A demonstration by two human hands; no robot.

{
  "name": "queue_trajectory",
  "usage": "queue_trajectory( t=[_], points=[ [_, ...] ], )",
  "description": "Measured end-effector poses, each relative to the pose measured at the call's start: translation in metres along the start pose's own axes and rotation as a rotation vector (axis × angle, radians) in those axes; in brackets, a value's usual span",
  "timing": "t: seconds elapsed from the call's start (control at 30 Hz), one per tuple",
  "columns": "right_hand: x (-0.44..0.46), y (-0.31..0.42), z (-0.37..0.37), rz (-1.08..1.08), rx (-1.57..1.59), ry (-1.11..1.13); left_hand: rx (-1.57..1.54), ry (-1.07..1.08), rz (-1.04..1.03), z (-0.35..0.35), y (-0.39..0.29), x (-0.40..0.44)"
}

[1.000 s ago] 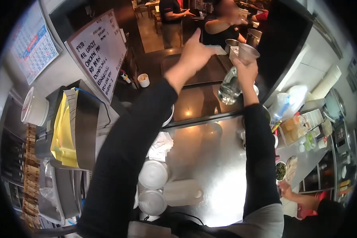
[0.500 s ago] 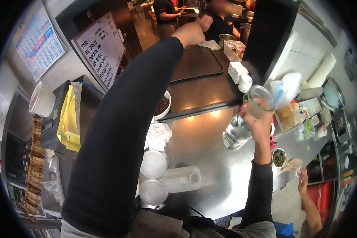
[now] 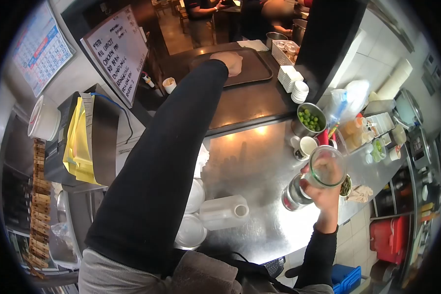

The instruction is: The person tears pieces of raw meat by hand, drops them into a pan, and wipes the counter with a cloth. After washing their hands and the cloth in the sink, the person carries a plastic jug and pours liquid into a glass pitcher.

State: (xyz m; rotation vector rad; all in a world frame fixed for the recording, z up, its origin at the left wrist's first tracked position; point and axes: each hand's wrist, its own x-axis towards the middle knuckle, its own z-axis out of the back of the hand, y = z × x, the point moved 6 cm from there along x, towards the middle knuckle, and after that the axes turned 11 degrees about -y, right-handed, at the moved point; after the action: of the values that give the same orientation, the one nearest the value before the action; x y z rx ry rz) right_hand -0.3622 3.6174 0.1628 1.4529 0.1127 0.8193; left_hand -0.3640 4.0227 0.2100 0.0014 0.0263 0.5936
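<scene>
My right hand (image 3: 324, 193) is closed around two clear glasses above the steel counter (image 3: 259, 181). One glass (image 3: 327, 169) has its wide rim toward me. The other glass (image 3: 294, 194) tilts down to the left, beneath my fingers. My left arm stretches far forward, and my left hand (image 3: 230, 63) is at the dark brown tray (image 3: 255, 73) on the pass ledge. Only the back of that hand shows; its fingers are hidden, so I cannot tell whether it holds anything.
A metal pot of green limes (image 3: 309, 121), a white cup (image 3: 307, 145) and a dish of green leaves (image 3: 346, 186) stand around my right hand. Left of centre are a plastic jug (image 3: 224, 211) and white lids (image 3: 191, 230). Stacked white dishes (image 3: 291, 78) stand by the tray.
My left hand has come back and lower over the tray. My right hand has drawn the glasses nearer to me, uncovering the limes. Another person's hand at the right has left view.
</scene>
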Motion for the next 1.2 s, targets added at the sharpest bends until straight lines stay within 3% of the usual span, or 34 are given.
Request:
queue_trajectory(
  t=[0.1,0.17,0.23,0.27,0.33,0.43,0.53,0.57,0.63,0.7,0.77,0.83,0.9,1.0,1.07,1.2],
  points=[
    [-0.002,-0.002,-0.004,0.021,-0.035,0.028,-0.065,-0.187,-0.063,-0.016,0.009,0.017],
    [-0.006,-0.007,-0.007,0.047,-0.061,0.045,-0.122,-0.177,-0.054,-0.022,-0.002,0.004],
    [-0.01,-0.023,-0.014,-0.113,-0.039,0.102,-0.192,-0.107,-0.042,-0.014,-0.028,-0.042],
    [-0.011,-0.021,-0.02,-0.172,0.004,0.105,-0.232,-0.171,-0.062,-0.019,-0.036,-0.056],
    [-0.012,-0.018,-0.029,-0.144,-0.016,0.145,-0.274,-0.238,-0.069,-0.022,-0.03,-0.068],
    [-0.019,-0.021,-0.03,-0.142,-0.034,0.181,-0.18,-0.143,-0.035,-0.027,-0.017,-0.068],
    [-0.03,-0.021,-0.025,-0.164,-0.016,0.223,-0.257,-0.297,-0.065,-0.021,0.0,-0.079],
    [-0.031,-0.022,-0.023,-0.187,-0.021,0.217,-0.217,-0.252,-0.104,-0.022,-0.002,-0.085],
    [-0.036,-0.007,-0.024,0.161,-0.17,0.253,-0.435,-0.28,-0.266,-0.027,-0.01,-0.11],
    [-0.047,-0.009,-0.028,0.2,-0.199,0.32,-0.627,-0.231,-0.466,-0.038,-0.029,-0.155],
    [-0.061,-0.008,-0.04,-0.02,-0.211,0.432,-0.742,-0.114,-0.375,-0.037,-0.047,-0.221],
    [-0.073,-0.011,-0.05,-0.06,-0.227,0.501,-0.759,-0.087,-0.36,-0.056,-0.051,-0.267],
    [-0.087,-0.006,-0.052,-0.06,-0.26,0.55,-0.524,-0.015,-0.344,-0.07,-0.054,-0.323],
    [-0.102,-0.012,-0.058,-0.051,-0.324,0.588,-0.405,-0.168,-0.286,-0.102,-0.048,-0.378],
    [-0.111,-0.012,-0.061,-0.074,-0.374,0.605,-0.495,-0.072,-0.273,-0.128,-0.048,-0.395],
    [-0.119,-0.011,-0.063,-0.122,-0.498,0.644,-0.626,-0.23,-0.213,-0.141,-0.044,-0.405]
  ],
)
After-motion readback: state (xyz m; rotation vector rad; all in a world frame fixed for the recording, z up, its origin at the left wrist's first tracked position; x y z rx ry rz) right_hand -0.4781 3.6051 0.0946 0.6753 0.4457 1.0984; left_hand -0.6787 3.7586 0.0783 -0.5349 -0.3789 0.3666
